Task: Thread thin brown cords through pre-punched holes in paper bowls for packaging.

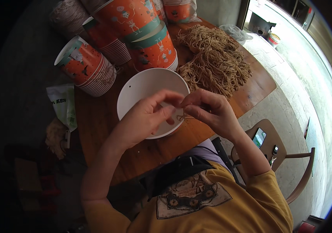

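In front of me on the table is a white-lined paper bucket [144, 87], its mouth toward me and a small hole near the left of its rim. At its right rim, my right hand [210, 108] pinches a thin tan cord [180, 117] between thumb and fingers. Part of this cord shows looped below the fingertips; the rest is hidden. My left hand [150, 114] is over the bucket's mouth, fingers loosely curved and apart, slightly blurred, close to the right fingertips. I see nothing held in it. A big heap of tan cords [216, 58] lies beyond my right hand.
Nested orange and green paper buckets [92, 72] stand and lean at the table's back, some stacked high [152, 50]. A green-white bag [63, 103] hangs by the left edge. To the right, a chair [276, 134] holds a phone [259, 137] and keys [273, 158].
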A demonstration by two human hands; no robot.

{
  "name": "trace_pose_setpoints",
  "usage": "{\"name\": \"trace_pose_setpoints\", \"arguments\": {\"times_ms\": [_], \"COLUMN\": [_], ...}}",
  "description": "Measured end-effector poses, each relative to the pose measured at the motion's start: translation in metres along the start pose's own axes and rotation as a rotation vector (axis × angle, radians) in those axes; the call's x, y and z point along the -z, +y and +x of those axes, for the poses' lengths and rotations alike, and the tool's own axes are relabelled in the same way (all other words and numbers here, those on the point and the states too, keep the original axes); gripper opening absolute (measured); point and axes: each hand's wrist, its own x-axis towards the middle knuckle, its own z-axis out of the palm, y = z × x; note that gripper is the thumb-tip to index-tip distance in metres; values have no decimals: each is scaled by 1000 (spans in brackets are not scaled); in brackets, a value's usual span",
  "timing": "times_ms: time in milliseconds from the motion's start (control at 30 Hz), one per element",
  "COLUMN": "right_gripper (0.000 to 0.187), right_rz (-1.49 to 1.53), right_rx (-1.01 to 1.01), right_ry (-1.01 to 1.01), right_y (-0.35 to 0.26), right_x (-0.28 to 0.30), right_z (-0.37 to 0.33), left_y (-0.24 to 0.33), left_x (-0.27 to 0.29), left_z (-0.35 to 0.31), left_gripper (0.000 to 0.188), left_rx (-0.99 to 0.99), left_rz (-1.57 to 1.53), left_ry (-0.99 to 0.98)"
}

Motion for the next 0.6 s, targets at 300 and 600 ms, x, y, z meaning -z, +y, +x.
{"name": "trace_pose_setpoints", "arguments": {"times_ms": [300,600], "right_gripper": [12,10], "right_rz": [-6,4], "right_rx": [-80,-155], "right_ry": [-31,11], "right_y": [-2,-8], "right_x": [2,1], "right_z": [2,0], "left_y": [-7,-9], "left_x": [-3,-10], "left_z": [-5,3], "left_gripper": [14,14], "left_rx": [28,21], "left_rz": [45,2], "left_ry": [-34,19]}}
